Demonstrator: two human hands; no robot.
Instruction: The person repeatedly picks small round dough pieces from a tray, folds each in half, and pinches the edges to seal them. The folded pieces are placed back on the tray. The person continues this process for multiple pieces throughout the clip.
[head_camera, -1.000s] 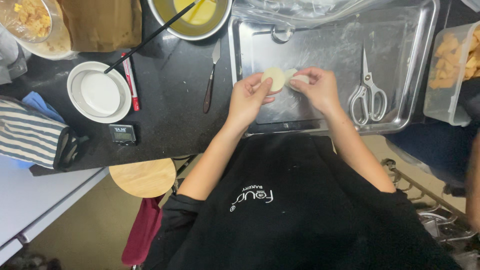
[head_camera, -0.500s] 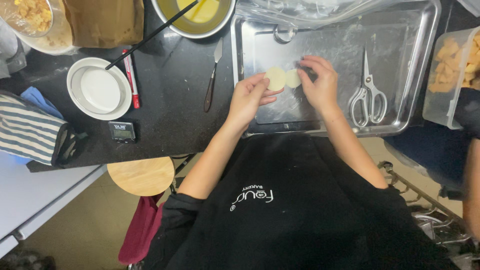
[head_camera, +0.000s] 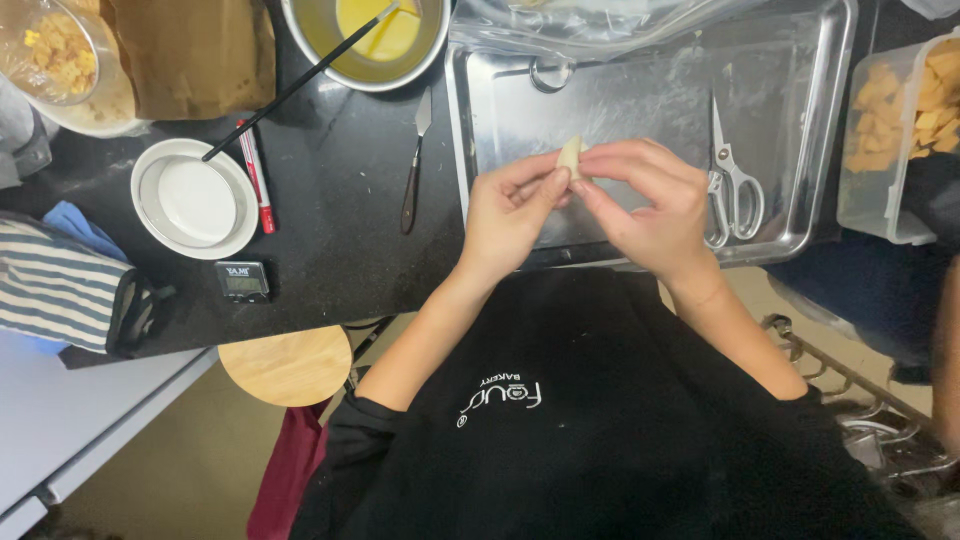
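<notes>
A small pale folded dough piece (head_camera: 569, 157) is pinched upright, long axis vertical, between the fingertips of the left hand (head_camera: 508, 212) and right hand (head_camera: 650, 200), both clenched on it above the metal tray (head_camera: 640, 90), scissors (head_camera: 730, 180) lying right of it.
</notes>
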